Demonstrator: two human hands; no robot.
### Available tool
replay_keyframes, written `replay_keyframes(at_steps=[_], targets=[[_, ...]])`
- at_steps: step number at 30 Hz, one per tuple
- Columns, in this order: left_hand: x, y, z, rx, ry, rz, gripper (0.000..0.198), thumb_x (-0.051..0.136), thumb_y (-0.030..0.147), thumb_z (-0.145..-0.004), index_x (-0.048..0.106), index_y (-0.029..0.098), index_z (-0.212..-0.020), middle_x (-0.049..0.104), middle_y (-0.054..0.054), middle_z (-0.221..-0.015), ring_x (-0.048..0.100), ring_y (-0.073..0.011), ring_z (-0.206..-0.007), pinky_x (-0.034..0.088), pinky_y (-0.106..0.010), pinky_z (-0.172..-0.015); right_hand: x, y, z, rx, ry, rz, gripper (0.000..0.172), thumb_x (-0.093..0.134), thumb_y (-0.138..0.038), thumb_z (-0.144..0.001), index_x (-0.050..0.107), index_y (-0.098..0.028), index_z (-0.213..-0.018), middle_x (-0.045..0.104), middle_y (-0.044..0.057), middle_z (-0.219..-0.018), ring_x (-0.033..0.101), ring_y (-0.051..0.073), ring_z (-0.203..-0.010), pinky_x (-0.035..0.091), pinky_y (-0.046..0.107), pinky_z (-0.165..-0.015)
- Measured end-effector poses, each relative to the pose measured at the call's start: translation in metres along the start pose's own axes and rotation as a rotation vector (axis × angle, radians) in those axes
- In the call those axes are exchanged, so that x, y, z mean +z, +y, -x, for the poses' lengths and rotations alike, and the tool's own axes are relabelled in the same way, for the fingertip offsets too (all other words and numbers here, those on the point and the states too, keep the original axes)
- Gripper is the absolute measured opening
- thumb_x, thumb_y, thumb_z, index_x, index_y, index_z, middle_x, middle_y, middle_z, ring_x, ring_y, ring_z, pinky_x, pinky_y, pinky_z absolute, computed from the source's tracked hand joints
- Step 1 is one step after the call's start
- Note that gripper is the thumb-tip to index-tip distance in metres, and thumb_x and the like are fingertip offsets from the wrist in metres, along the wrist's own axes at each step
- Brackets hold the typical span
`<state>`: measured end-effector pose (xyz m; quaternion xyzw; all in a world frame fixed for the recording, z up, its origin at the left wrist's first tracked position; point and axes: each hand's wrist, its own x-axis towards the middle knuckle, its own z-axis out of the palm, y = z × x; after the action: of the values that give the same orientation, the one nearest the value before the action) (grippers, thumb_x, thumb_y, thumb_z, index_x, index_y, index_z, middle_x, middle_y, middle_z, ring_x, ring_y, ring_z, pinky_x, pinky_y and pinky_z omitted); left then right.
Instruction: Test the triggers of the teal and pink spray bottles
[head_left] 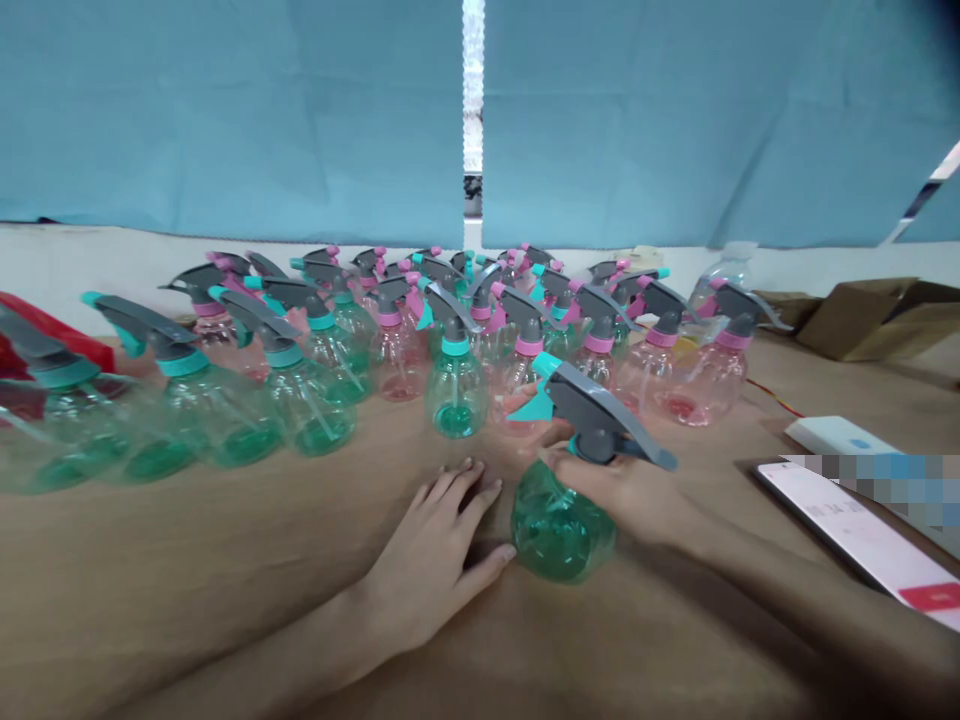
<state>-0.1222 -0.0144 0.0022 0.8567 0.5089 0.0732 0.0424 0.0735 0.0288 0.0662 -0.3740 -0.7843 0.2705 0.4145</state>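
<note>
My right hand (pixel 626 490) grips the neck of a green spray bottle (pixel 559 525) with a grey trigger head and teal nozzle; the bottle stands on the brown table (pixel 187 590) in front of me. My left hand (pixel 439 550) rests flat on the table just left of that bottle, fingers stretched out, thumb near the bottle's base. Behind them stand several more spray bottles, green ones (pixel 454 390) to the left and middle, pink ones (pixel 705 375) to the right and back.
A phone (pixel 862 530) with a white screen lies at the right, next to a white box (pixel 840 435). Cardboard boxes (pixel 870 315) sit at the far right. Something red (pixel 45 330) lies at the left edge. A blue curtain hangs behind.
</note>
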Motion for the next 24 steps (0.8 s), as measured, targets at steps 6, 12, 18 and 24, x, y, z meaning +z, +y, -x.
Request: replay_keyframes(at_steps=[6,12,18,24], targets=[[0.0019,-0.0014,0.0006,0.012,0.039,0.004,0.056,0.043,0.050,-0.092,0.043,0.016,-0.137,0.041,-0.015,-0.143,0.038,-0.0339,-0.130,0.037,-0.055,-0.100,0.0001,0.0001,-0.0017,0.148,-0.029,-0.147,0.027,0.051,-0.027,-0.071,0.053,-0.024,-0.097,0.061,-0.001,-0.073,0.062,0.020,-0.070,0.052,0.030,-0.060],[0.0031,-0.0013,0.0024,0.001,0.021,-0.001,0.057,0.043,0.051,-0.092,0.042,0.017,-0.138,0.040,-0.015,-0.144,0.038,-0.0336,-0.130,0.037,-0.055,-0.100,0.0004,0.0002,-0.0021,0.159,-0.038,-0.144,0.030,0.051,-0.027,-0.072,0.053,-0.025,-0.102,0.061,-0.002,-0.072,0.061,0.018,-0.070,0.050,0.028,-0.061],[0.0028,-0.0018,0.0007,0.012,0.017,-0.005,0.057,0.042,0.050,-0.093,0.041,0.016,-0.138,0.040,-0.015,-0.144,0.036,-0.0325,-0.131,0.036,-0.054,-0.101,0.0009,0.0003,-0.0017,0.178,-0.011,-0.135,0.034,0.054,-0.027,-0.071,0.056,-0.025,-0.105,0.063,-0.001,-0.073,0.061,0.018,-0.066,0.051,0.028,-0.059],[0.0013,-0.0010,0.0007,0.008,0.027,-0.007,0.057,0.043,0.051,-0.092,0.043,0.016,-0.137,0.041,-0.016,-0.143,0.038,-0.0332,-0.130,0.037,-0.053,-0.100,0.0010,0.0023,-0.0012,0.155,0.002,-0.105,0.026,0.054,-0.028,-0.072,0.057,-0.026,-0.098,0.061,-0.002,-0.071,0.060,0.017,-0.065,0.051,0.027,-0.058]])
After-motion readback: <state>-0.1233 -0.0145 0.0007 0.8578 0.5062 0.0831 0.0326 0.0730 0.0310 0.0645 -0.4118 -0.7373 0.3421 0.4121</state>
